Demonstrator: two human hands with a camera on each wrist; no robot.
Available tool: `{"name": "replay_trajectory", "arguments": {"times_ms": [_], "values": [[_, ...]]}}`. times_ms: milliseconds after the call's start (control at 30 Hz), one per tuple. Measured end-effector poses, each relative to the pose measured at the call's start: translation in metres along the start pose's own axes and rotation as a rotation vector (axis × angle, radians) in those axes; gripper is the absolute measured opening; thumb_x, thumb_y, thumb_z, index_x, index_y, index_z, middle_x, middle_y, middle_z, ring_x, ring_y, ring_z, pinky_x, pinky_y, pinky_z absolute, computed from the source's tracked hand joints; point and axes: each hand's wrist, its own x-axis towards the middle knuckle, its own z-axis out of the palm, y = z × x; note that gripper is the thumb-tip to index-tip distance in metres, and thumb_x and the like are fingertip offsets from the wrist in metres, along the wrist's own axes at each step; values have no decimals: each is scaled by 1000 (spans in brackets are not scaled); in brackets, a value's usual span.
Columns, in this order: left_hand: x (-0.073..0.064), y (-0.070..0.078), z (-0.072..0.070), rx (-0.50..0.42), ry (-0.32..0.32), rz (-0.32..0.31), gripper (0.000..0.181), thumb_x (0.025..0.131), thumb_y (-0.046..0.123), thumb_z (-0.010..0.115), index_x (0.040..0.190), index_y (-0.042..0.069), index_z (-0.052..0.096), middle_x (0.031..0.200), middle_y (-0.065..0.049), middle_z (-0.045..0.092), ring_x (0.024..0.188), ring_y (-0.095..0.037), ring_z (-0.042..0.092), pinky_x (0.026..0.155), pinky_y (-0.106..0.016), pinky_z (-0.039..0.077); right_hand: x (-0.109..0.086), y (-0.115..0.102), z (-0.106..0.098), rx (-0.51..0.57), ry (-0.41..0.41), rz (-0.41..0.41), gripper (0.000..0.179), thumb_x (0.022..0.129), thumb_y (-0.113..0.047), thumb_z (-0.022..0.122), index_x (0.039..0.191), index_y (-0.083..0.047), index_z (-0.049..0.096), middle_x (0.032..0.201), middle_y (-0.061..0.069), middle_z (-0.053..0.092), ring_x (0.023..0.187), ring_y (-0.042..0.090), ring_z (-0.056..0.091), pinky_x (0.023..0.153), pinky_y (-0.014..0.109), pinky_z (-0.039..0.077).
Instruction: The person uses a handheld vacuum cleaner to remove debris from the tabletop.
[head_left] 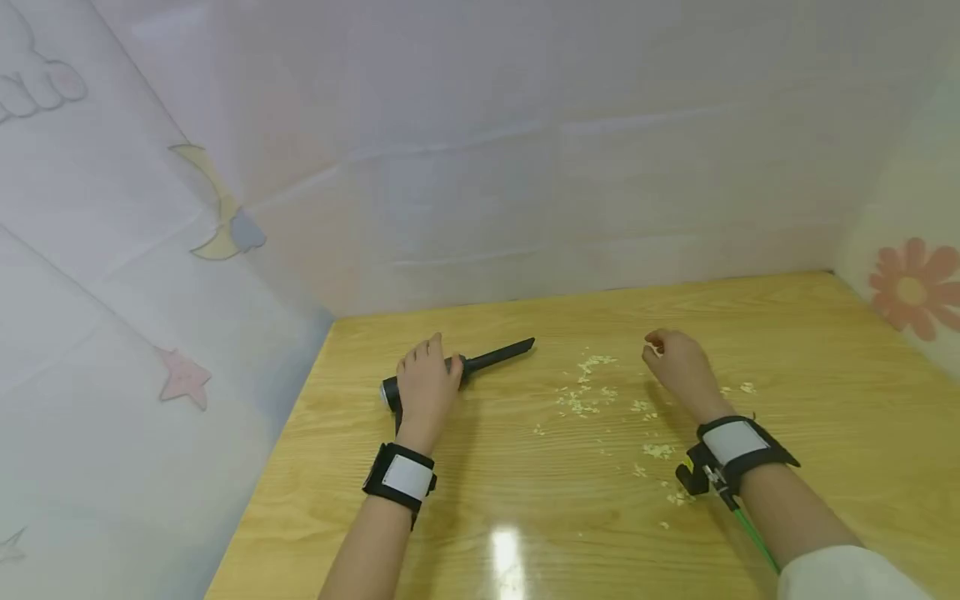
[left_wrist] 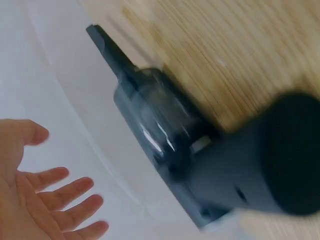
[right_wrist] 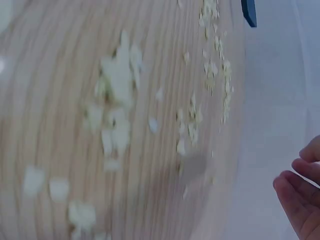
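Observation:
A black handheld vacuum cleaner (left_wrist: 162, 117) with a long narrow nozzle (head_left: 498, 356) lies at the left of the wooden table, its nozzle pointing right and away. My left hand (head_left: 427, 385) is above its body and covers part of it in the head view. In the left wrist view, the fingers are spread and relaxed, apart from the vacuum. To the right of the small pale scraps (head_left: 577, 404), my right hand (head_left: 681, 367) hovers with loosely bent fingers and holds nothing. Those scraps appear larger in the right wrist view, some of them blurred.
The wooden table (head_left: 525, 467) reaches back to a pale sheet-like wall (head_left: 480, 208), with another wall at each side. More scraps (head_left: 658, 451) lie near the right wrist's camera, from which a green cable (head_left: 756, 540) runs.

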Motion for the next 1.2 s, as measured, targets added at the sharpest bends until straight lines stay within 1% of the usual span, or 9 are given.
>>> {"name": "replay_trajectory", "arguments": {"times_ms": [100, 233, 333, 433, 533, 600, 867, 1067, 1200], "values": [[-8, -7, -8, -14, 28, -46, 43, 97, 31, 52, 128, 0, 51, 118, -19, 61, 103, -34, 62, 85, -43, 53, -1, -6, 6, 89, -3, 41, 33, 95, -10, 48, 116, 13, 58, 109, 33, 61, 94, 42, 61, 76, 47, 51], [-20, -22, -14, -59, -2, -207, 44, 97, 35, 52, 118, -4, 50, 106, -22, 60, 88, -35, 63, 66, -42, 55, -3, -17, 19, 240, -74, 121, 33, 97, -12, 48, 119, 11, 58, 111, 30, 62, 92, 35, 64, 72, 37, 53], [-28, -37, -15, -87, -96, -343, 57, 97, 41, 49, 122, -10, 46, 108, -28, 59, 88, -39, 64, 66, -46, 54, -3, -28, 31, 385, -136, 169, 34, 98, -12, 48, 121, 13, 56, 109, 30, 63, 87, 26, 67, 73, 33, 55], [-34, -50, -12, -136, -248, -418, 68, 97, 46, 43, 127, -16, 43, 106, -30, 61, 83, -37, 65, 62, -42, 53, -1, -41, 45, 554, -192, 223, 35, 98, -10, 48, 122, 16, 54, 106, 29, 65, 79, 12, 66, 74, 27, 57], [-37, -60, -5, -226, -382, -429, 71, 98, 51, 38, 122, -14, 50, 94, -26, 64, 71, -30, 62, 55, -33, 44, 0, -53, 61, 702, -231, 288, 36, 99, -7, 47, 124, 18, 50, 105, 26, 66, 75, 1, 63, 75, 22, 56], [-38, -64, 1, -280, -412, -413, 75, 97, 55, 38, 120, -14, 54, 95, -25, 65, 70, -26, 61, 54, -30, 41, 0, -61, 73, 777, -247, 336, 37, 99, -8, 47, 126, 17, 50, 105, 23, 67, 74, -1, 63, 75, 20, 56], [-43, -64, 16, -382, -382, -417, 62, 90, 50, 55, 107, -9, 61, 99, -24, 66, 77, -27, 63, 61, -33, 45, 0, -82, 112, 948, -250, 403, 36, 99, -5, 46, 126, 18, 49, 113, 29, 64, 74, 0, 64, 76, 18, 55], [-45, -66, 19, -450, -342, -409, 48, 90, 40, 56, 94, -8, 61, 86, -19, 63, 70, -23, 58, 57, -28, 41, -1, -91, 122, 1059, -255, 448, 37, 98, -3, 47, 128, 20, 46, 112, 27, 64, 74, 2, 64, 75, 17, 55], [-48, -69, 21, -501, -325, -396, 50, 92, 40, 55, 99, -9, 59, 90, -21, 63, 74, -24, 59, 60, -29, 45, -2, -99, 123, 1089, -288, 464, 44, 99, -10, 47, 133, 18, 41, 125, 31, 56, 85, 7, 66, 85, 21, 54]]}}
